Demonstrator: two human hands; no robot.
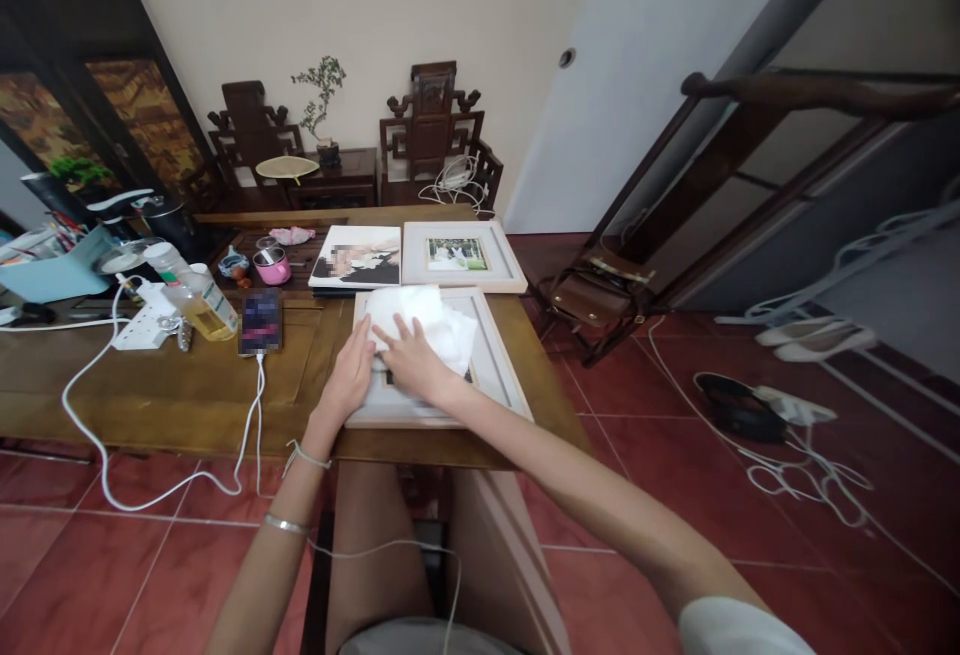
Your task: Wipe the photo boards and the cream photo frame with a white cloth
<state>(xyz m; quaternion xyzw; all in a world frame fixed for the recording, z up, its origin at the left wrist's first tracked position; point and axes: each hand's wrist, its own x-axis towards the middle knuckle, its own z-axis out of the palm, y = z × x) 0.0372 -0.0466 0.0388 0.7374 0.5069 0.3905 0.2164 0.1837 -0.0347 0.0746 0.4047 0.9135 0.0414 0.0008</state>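
A white picture frame [501, 375] lies flat on the wooden table [187, 385] in front of me. A white cloth or tissue [431, 320] lies crumpled on its glass. My right hand [414, 363] lies flat on the frame with its fingers spread, touching the near edge of the cloth. My left hand [351, 375] rests on the frame's left edge, fingers stretched forward and holding it steady. Behind this frame lie a second white frame [459, 255] with a small photo and a frameless photo print [358, 257].
A phone [260, 321] on a white charging cable, a power strip [146, 327], a plastic bottle [196, 297] and a pink pot [271, 265] lie on the table's left part. Carved chairs [431, 130] stand behind. Shoes and cables [787, 415] lie on the red tiles at right.
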